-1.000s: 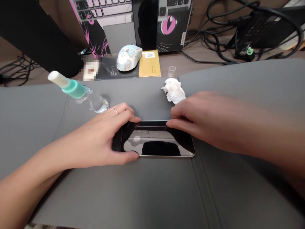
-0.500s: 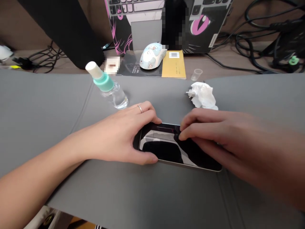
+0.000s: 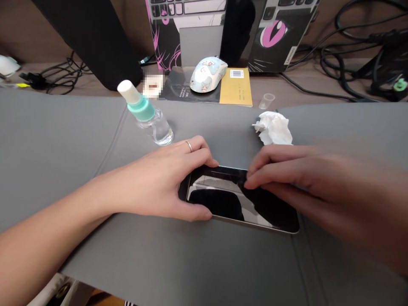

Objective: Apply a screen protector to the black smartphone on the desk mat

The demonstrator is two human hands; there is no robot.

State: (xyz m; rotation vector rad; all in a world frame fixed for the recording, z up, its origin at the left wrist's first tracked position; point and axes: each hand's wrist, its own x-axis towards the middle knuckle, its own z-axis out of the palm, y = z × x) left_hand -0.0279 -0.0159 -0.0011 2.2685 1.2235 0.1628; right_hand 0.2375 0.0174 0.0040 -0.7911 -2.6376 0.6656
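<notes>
Grey-topped surface (image 3: 159, 259), laptop (image 3: 201, 49) beyond both grips. Your left grip (image 3: 167, 180) clamps the phone (image 3: 219, 204) at its left end: thumb on the near edge, fingers on the far edge. Phone lies screen up between your grips. Your right grip (image 3: 299, 174) has fingertips bunched at the screen by the far edge; can't tell if they pinch anything. Step looks like fingertip work on the screen; next move probably calls for a firm left hold, light right touch. Left wrist low, palm down; right forearm blurred.
</notes>
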